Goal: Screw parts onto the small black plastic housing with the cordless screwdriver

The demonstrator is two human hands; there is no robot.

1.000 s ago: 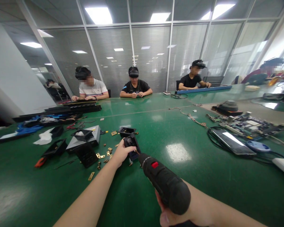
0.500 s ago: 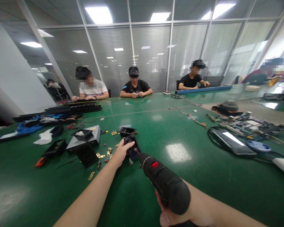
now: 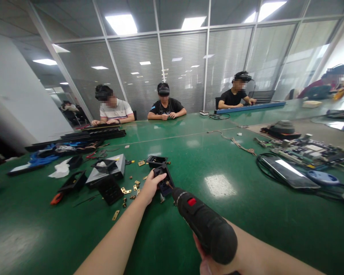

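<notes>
left hand (image 3: 150, 186) steadying black housing (image 3: 164, 179), right hand (image 3: 210, 263) gripping screwdriver (image 3: 205, 223)

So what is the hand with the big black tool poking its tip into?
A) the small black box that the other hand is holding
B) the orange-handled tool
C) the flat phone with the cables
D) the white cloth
A: the right hand holds the black electric screwdriver with its tip at the small black box, which the left hand steadies on the green table.
</notes>
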